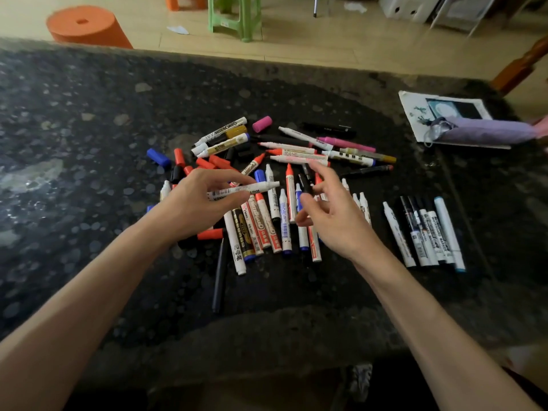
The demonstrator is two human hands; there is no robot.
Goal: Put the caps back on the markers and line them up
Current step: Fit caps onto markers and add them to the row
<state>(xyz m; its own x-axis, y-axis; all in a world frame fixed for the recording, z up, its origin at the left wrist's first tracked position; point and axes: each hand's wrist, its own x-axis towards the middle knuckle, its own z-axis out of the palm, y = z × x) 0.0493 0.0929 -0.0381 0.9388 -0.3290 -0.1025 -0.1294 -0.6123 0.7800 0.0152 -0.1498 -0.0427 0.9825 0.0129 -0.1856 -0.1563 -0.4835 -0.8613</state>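
My left hand (195,203) pinches an uncapped white whiteboard marker (252,188) above the pile, its tip pointing right. My right hand (332,212) hovers just right of that tip with fingers loosely spread; I cannot tell whether it holds a cap. Beneath both hands lies a jumble of several uncapped markers (272,221) with red, blue and white bodies. Loose caps lie around: a blue cap (158,157), red caps (179,157) and a pink cap (262,123). On the right, several capped markers (424,232) lie side by side in a row.
The markers lie on a dark speckled stone table (89,129). A purple folded umbrella (486,132) rests on a printed sheet (415,105) at the far right. Beyond the table stand an orange roll (86,26) and a green plastic stool (234,16) on the floor.
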